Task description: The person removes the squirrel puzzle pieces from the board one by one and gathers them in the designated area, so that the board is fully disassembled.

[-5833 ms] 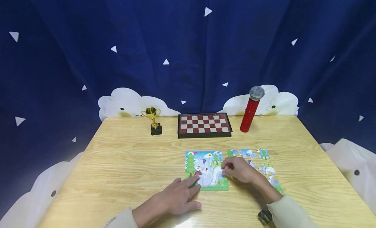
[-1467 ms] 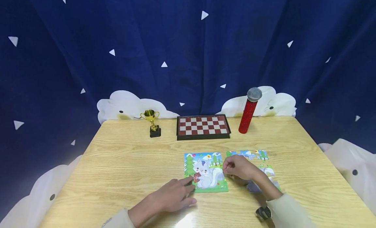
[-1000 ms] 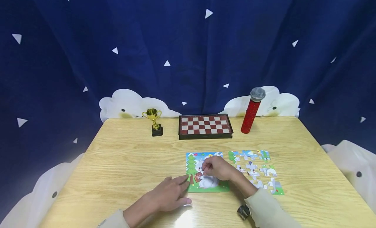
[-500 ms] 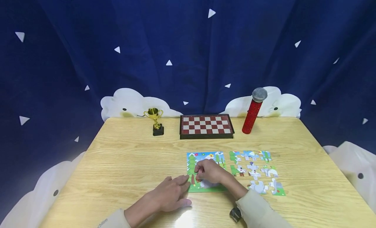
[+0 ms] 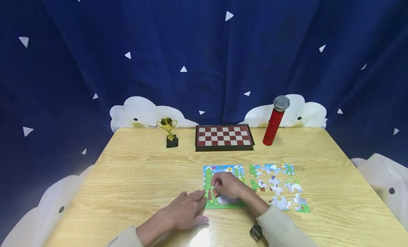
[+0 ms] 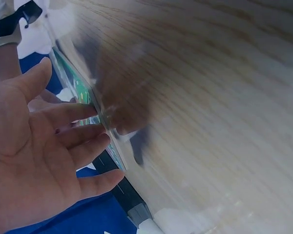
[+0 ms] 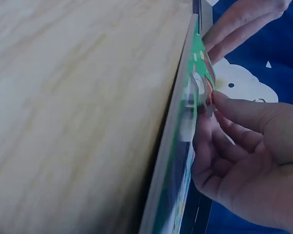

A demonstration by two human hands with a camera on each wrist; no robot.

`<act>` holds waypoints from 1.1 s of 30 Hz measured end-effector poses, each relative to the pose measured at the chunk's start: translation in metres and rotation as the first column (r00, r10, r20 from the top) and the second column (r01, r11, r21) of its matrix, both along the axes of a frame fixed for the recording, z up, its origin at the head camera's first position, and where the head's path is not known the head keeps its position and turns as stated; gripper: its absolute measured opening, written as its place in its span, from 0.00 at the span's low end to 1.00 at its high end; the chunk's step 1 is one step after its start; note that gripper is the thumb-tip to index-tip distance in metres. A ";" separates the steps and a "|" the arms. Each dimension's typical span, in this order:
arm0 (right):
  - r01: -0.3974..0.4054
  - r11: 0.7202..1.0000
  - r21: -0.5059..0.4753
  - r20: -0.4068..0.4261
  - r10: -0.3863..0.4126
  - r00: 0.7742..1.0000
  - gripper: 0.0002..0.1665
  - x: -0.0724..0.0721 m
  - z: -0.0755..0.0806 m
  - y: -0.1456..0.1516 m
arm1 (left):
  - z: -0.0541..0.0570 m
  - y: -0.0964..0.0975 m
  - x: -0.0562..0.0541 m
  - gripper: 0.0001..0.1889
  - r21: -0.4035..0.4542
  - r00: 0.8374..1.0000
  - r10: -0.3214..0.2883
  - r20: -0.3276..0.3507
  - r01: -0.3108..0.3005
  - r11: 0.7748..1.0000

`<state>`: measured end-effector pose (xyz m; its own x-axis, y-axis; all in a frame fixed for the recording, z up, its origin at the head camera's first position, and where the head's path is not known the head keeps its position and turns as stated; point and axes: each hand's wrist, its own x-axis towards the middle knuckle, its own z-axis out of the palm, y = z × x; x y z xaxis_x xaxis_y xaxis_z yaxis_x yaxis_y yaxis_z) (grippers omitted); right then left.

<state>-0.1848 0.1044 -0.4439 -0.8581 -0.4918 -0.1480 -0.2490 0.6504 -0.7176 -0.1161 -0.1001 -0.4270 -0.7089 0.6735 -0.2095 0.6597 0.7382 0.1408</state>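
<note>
A square puzzle board [image 5: 227,206] with a squirrel picture lies on the table. My right hand [image 5: 228,185] is over its middle. Between thumb and fingers it pinches a small puzzle piece [image 5: 216,194] with brown on it. The right wrist view shows this piece [image 7: 209,92] tilted at the board's surface; whether it is seated there I cannot tell. My left hand [image 5: 188,208] rests at the board's left edge, fingers extended and fingertips touching it. Right of the board, several separate puzzle pieces [image 5: 276,185] lie in loose rows, partly behind my right forearm.
Behind the board stands a red-and-white checkered game board [image 5: 224,136] in a black frame. A gold trophy cup [image 5: 168,128] is at the back left, a red microphone [image 5: 273,125] at the back right. A blue curtain [image 5: 204,56] hangs behind the wooden table [image 5: 143,176].
From the board's right edge, my right hand has moved left over its middle, a piece now between its fingers. The left hand slid slightly left to the board's edge. Lately both are nearly still.
</note>
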 end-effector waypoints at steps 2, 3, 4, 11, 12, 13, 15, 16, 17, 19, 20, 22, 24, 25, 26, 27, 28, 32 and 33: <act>-0.005 1.000 -0.018 0.018 0.005 1.000 0.07 -0.001 0.001 0.002 | 0.001 0.000 0.000 0.35 0.001 1.000 -0.001 -0.003 0.001 1.000; -0.006 1.000 -0.029 0.026 0.007 1.000 0.06 -0.001 0.002 0.003 | 0.001 0.001 0.001 0.35 0.002 1.000 -0.001 -0.004 0.001 1.000; -0.007 0.999 -0.043 0.034 0.009 0.999 0.05 0.000 0.004 0.004 | 0.001 0.001 0.001 0.35 0.002 1.000 0.000 -0.003 0.000 1.000; -0.021 0.996 -0.082 0.031 0.024 0.999 0.02 0.004 0.015 0.021 | -0.001 0.000 0.001 0.35 0.007 1.000 0.005 -0.011 -0.005 1.000; -0.022 0.997 -0.078 0.023 0.024 0.999 0.02 0.004 0.016 0.024 | -0.001 0.000 0.001 0.35 0.009 1.000 0.008 -0.010 -0.008 1.000; -0.023 0.997 -0.074 0.013 0.024 1.000 0.01 0.005 0.017 0.028 | -0.001 0.000 0.001 0.35 0.011 1.000 0.010 -0.007 -0.010 1.000; -0.026 0.997 -0.067 0.002 0.026 1.000 0.02 0.005 0.019 0.036 | -0.001 0.000 0.001 0.36 0.013 1.000 0.015 -0.002 -0.015 1.000; -0.022 0.997 -0.068 0.001 0.022 1.000 0.01 0.005 0.020 0.040 | -0.001 0.000 0.002 0.36 0.015 1.000 0.016 0.001 -0.016 1.000; -0.018 0.998 -0.066 -0.002 0.018 1.000 0.01 0.005 0.021 0.044 | 0.000 0.000 0.002 0.36 0.015 1.000 0.017 0.002 -0.017 1.000; -0.008 0.998 -0.064 0.003 0.008 1.000 0.02 0.005 0.021 0.052 | 0.000 0.000 0.003 0.36 0.013 1.000 0.016 -0.002 -0.016 1.000; -0.002 0.998 -0.065 0.008 0.003 1.000 0.01 0.005 0.022 0.057 | 0.000 0.000 0.003 0.36 0.012 1.000 0.014 -0.005 -0.014 1.000; 0.009 0.998 -0.069 0.017 -0.008 1.000 0.02 0.005 0.022 0.067 | 0.000 0.000 0.003 0.36 0.011 1.000 0.011 -0.011 -0.011 1.000; 0.008 0.996 -0.084 0.030 -0.006 1.000 0.01 0.006 0.023 0.077 | 0.000 0.000 0.003 0.36 0.008 1.000 0.012 -0.012 -0.012 1.000; 0.006 0.996 -0.092 0.035 -0.003 0.999 0.01 0.006 0.023 0.082 | 0.000 0.000 0.003 0.36 0.008 1.000 0.012 -0.010 -0.012 1.000; 0.001 0.995 -0.098 0.039 0.002 0.999 0.01 0.007 0.023 0.087 | 0.000 0.000 0.003 0.36 0.007 1.000 0.013 -0.008 -0.013 1.000; -0.002 0.995 -0.104 0.042 0.007 0.999 0.02 0.007 0.023 0.092 | 0.000 0.000 0.003 0.36 0.007 1.000 0.014 -0.006 -0.014 1.000; -0.003 0.994 -0.106 0.048 0.008 0.999 0.02 0.008 0.024 0.097 | 0.000 0.000 0.002 0.36 0.006 1.000 0.014 -0.005 -0.014 1.000; -0.003 0.996 -0.089 0.059 0.009 0.998 0.04 0.010 0.024 0.114 | 0.000 0.001 0.002 0.36 0.009 1.000 0.012 -0.004 -0.012 1.000; 0.001 0.997 -0.081 0.067 0.005 0.998 0.03 0.011 0.024 0.118 | 0.000 0.001 0.002 0.36 0.010 1.000 0.010 -0.005 -0.010 1.000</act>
<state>-0.1742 0.2224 -0.4203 -0.8464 -0.5064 -0.1648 -0.1998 0.5888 -0.7832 -0.1141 -0.0994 -0.4270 -0.7168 0.6682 -0.1994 0.6530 0.7435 0.1443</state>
